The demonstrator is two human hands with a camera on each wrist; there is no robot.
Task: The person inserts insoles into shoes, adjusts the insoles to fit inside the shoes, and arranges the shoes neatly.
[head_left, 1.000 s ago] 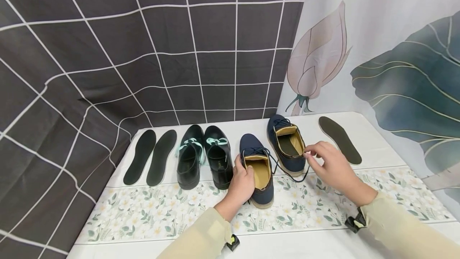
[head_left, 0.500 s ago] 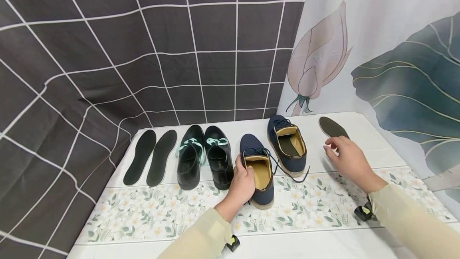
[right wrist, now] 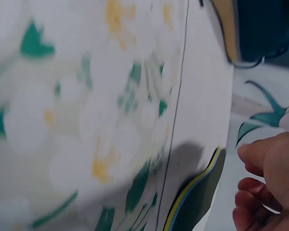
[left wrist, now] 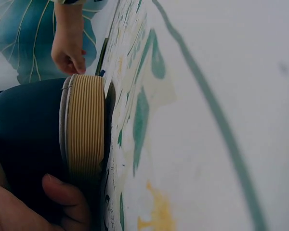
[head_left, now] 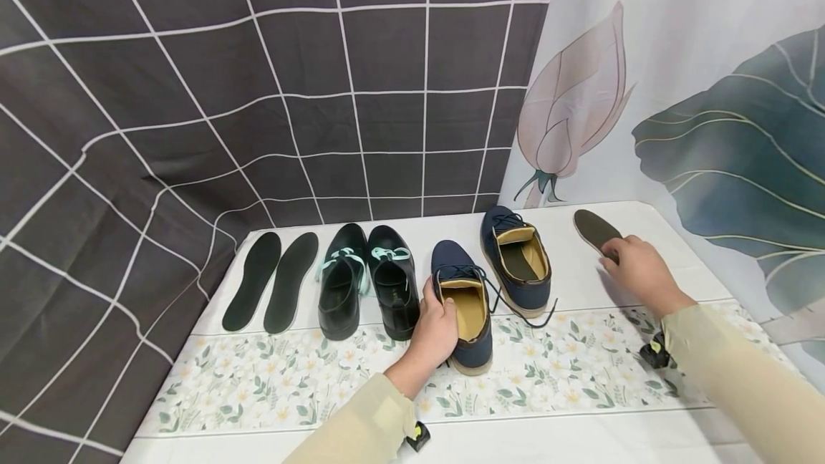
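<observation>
My left hand point(head_left: 433, 335) grips the left side of a navy lace-up shoe point(head_left: 473, 355) with a tan lining. In the left wrist view, that hand's fingers point(left wrist: 65, 197) lie against the shoe's dark upper, above its ribbed tan sole point(left wrist: 86, 125). At the right, my right hand point(head_left: 644, 274) is over the near end of a dark insole point(head_left: 591, 226), its fingers bent and hiding part of it. The right wrist view has the hand point(right wrist: 267, 180) with thumb and fingers apart, beside the insole point(right wrist: 197, 197); contact is unclear.
A second navy shoe point(head_left: 531, 296), with a dark insole inside and a loose lace, stands between the hands. Two black shoes point(head_left: 338, 321) with mint laces are left of my left hand. Two black insoles point(head_left: 288, 281) lie farther left. Grey gridded cloth point(head_left: 387, 120) hangs behind.
My right hand has let go of the lace by the second navy shoe and moved right to the dark insole. The left hand stays on its shoe.
</observation>
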